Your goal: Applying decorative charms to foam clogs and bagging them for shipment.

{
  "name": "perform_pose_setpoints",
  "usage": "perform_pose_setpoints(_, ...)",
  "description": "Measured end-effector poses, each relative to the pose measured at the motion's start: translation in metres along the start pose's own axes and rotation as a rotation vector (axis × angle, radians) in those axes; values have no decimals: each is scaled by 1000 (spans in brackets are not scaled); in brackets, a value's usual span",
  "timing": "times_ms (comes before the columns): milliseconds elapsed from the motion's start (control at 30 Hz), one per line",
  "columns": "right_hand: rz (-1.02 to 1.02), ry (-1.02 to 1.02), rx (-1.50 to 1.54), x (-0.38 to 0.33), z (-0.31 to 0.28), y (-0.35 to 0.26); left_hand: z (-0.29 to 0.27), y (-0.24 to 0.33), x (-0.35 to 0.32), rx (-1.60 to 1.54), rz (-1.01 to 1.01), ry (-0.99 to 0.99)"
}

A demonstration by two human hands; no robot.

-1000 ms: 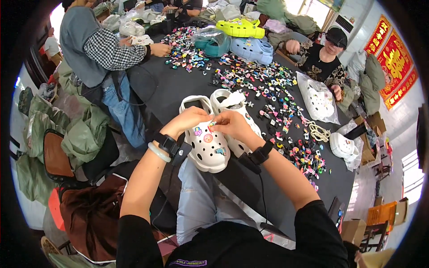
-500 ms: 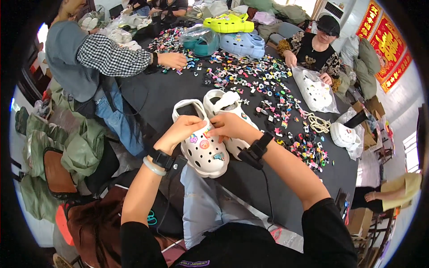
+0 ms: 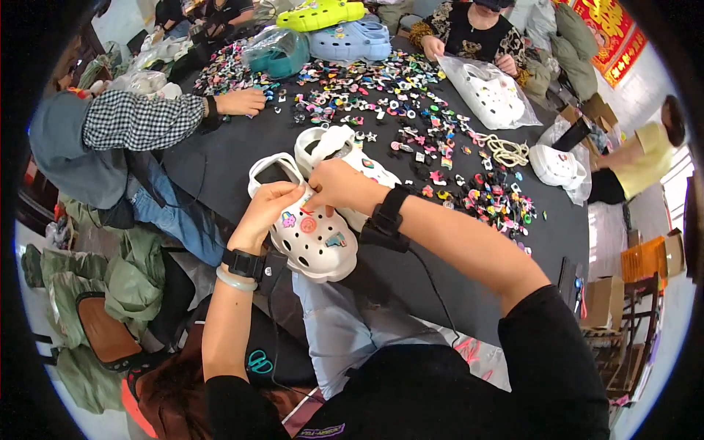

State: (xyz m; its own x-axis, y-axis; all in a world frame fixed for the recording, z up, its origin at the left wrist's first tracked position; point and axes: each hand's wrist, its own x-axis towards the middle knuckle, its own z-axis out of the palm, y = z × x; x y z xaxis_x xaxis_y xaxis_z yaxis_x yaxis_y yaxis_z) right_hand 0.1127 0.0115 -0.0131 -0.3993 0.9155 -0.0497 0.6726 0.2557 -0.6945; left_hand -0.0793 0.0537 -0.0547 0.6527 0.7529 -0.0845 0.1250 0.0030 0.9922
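A white clog (image 3: 323, 258) with round holes lies toe toward me at the table's near edge. Closed round its left upper edge is my left hand (image 3: 270, 209), its thumb and fingers near the foot opening. My right hand (image 3: 345, 188) grips the upper's right side with bent fingers, which partly hide it. Between the hands shows a small red charm (image 3: 305, 209). Below it are a round pink charm (image 3: 309, 225), a purple charm (image 3: 289, 220) and a teal charm (image 3: 336, 240). The second white clog (image 3: 374, 170), also with charms, sits behind, partly covered by my right hand.
Loose charms (image 3: 381, 95) spread over the black table (image 3: 455, 271). Farther back are a yellow-green clog (image 3: 323, 13), a blue clog (image 3: 350, 42) and bagged teal clogs (image 3: 277, 55). Bagged white clogs (image 3: 488, 95) and coiled rope (image 3: 506, 150) lie right. Co-workers sit around.
The view has shifted, so the table scene sits farther left and higher. My right hand has turned over the clog's upper, its back now more visible. My left hand keeps its hold.
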Motion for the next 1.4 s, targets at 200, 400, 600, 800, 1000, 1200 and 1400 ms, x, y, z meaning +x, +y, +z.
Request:
perform_pose_setpoints(200, -49, 328, 316, -9, 24, 21, -2, 9, 6, 165, -44, 1)
perform_pose_setpoints(400, -28, 378, 628, -28, 38, 11, 18, 16, -11, -30, -12, 159)
perform_pose_setpoints(600, -79, 308, 221, -24, 27, 15, 20, -2, -10, -62, 3, 150)
perform_pose_setpoints(800, -42, 443, 153, -20, 36, 11, 14, 11, -9, 39, 2, 92)
perform_pose_setpoints(1000, -69, 550, 305, -37, 37, 7, 5, 40, -3, 475, -181, -109)
perform_pose_setpoints(1200, -97, 403, 400, -59, 30, 20, 9, 56, 2, 444, -309, -91)
perform_pose_setpoints(1400, -79, 512, 905, -135, -15, 59, 20, 70, 5, 427, -436, -60)
